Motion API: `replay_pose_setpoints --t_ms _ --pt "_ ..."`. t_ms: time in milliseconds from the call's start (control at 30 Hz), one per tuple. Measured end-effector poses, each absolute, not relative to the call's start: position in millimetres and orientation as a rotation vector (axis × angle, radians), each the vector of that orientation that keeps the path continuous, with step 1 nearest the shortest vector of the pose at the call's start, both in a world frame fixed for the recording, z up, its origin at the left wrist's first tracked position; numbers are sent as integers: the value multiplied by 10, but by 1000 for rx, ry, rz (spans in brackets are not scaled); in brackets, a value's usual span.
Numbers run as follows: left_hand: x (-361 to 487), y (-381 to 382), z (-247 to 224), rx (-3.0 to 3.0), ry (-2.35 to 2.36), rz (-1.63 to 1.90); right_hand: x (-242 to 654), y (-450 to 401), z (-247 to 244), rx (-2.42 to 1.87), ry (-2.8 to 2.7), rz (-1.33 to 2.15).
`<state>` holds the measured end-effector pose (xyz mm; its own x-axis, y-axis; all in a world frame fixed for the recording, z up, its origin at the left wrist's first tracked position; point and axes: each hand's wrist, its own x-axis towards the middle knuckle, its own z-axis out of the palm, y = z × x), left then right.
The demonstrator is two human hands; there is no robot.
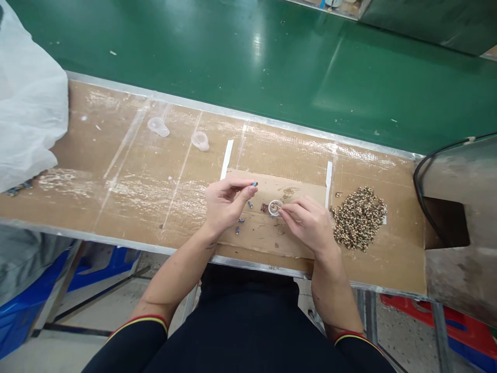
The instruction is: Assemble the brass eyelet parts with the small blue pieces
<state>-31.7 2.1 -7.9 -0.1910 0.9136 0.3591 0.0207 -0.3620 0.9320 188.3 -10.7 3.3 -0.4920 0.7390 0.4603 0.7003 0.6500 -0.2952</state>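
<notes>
Between thumb and forefinger, my left hand [229,202] pinches a small blue part [254,184] above a cardboard sheet [287,243]. My right hand [308,223] is closed on a thin stick-like tool [278,207], whose tip is at a small round clear cup [275,208]. Small reddish-brown pieces [264,207] lie just left of the cup. Several loose blue parts [241,220] rest on the cardboard near my left wrist. Right of my right hand is a large pile of small brass-and-dark parts [360,218].
Two translucent cups [200,141] [158,127] lie at the back left of the bench. White tape strips [328,178] flank the cardboard. A green conveyor surface [233,62] runs behind. White cloth [31,98] hangs at left; a metal box [462,207] with a black cable stands at right.
</notes>
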Motion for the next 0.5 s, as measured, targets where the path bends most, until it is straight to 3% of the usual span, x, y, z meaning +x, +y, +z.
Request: replay_pose_setpoints --t_ms 500 --pt "-330 16 -73 1392 1151 1613 1889 -83 -13 -1139 -2151 388"
